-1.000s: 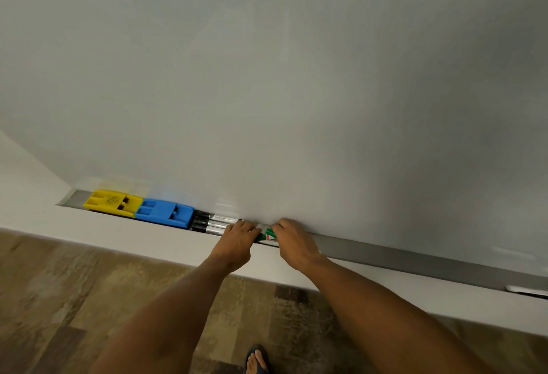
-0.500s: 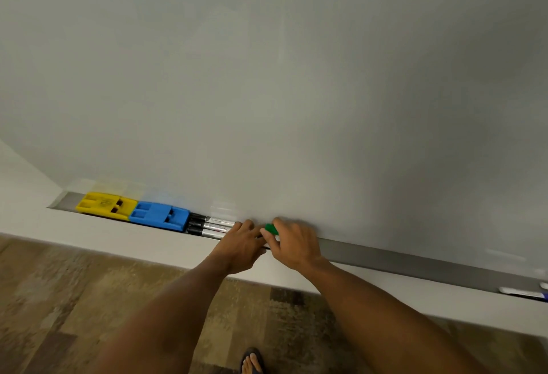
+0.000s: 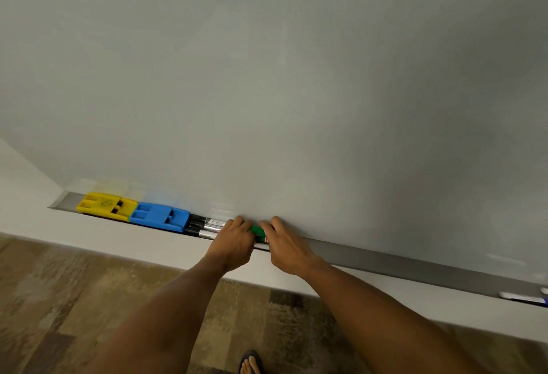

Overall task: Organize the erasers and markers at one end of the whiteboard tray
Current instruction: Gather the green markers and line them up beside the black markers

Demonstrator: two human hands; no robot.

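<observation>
A yellow eraser [image 3: 105, 206] lies at the left end of the grey whiteboard tray [image 3: 385, 264], with a blue eraser [image 3: 160, 219] touching its right side. Black-capped markers [image 3: 204, 226] lie side by side right of the blue eraser. My left hand [image 3: 235, 241] rests over the markers' right ends, fingers curled on them. My right hand [image 3: 284, 243] is beside it, pinching a green-capped marker [image 3: 258, 232] that shows between the two hands. Most of that marker is hidden.
Another marker with a white barrel and blue end [image 3: 522, 298] lies far right in the tray. A white ledge [image 3: 118, 243] runs below the tray. Patterned carpet [image 3: 59, 299] and my sandalled foot [image 3: 250, 363] are underneath.
Both hands have stayed together at the markers; the green cap now shows more clearly between them. The view has shifted slightly, bringing the far-right marker into sight.
</observation>
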